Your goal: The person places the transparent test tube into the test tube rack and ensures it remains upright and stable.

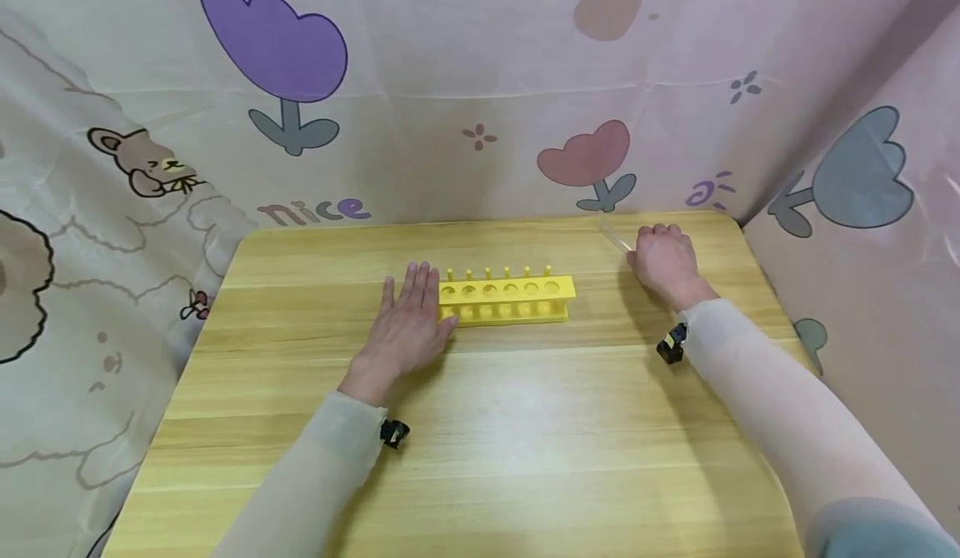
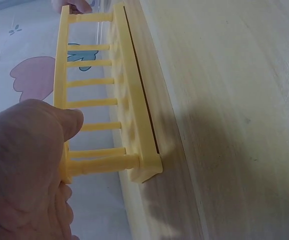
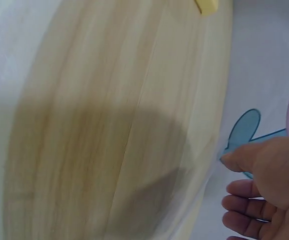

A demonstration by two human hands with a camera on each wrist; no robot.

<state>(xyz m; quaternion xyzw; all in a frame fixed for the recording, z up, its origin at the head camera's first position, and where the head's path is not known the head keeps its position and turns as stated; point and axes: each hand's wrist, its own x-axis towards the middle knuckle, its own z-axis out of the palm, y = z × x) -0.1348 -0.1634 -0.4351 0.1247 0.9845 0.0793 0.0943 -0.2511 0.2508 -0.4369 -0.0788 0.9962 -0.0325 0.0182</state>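
Observation:
A yellow test tube rack (image 1: 506, 291) with a row of round holes and upright pegs stands on the table. My left hand (image 1: 408, 321) rests against its left end, fingers extended and thumb along the front side. In the left wrist view that thumb (image 2: 72, 122) presses on the edge of the rack's upper plate (image 2: 59, 75). Farther right, near the table's back edge, my right hand (image 1: 666, 262) pinches a thin clear tube (image 1: 617, 236), which points toward the back left. The tube is faint in the right wrist view, beside the right thumb (image 3: 239, 157).
The wooden table (image 1: 510, 441) meets a patterned curtain (image 1: 420, 50) along its back edge. Curtain also hangs at both sides. A small black device (image 1: 393, 433) sits on the left wrist, and another black device (image 1: 672, 345) on the right.

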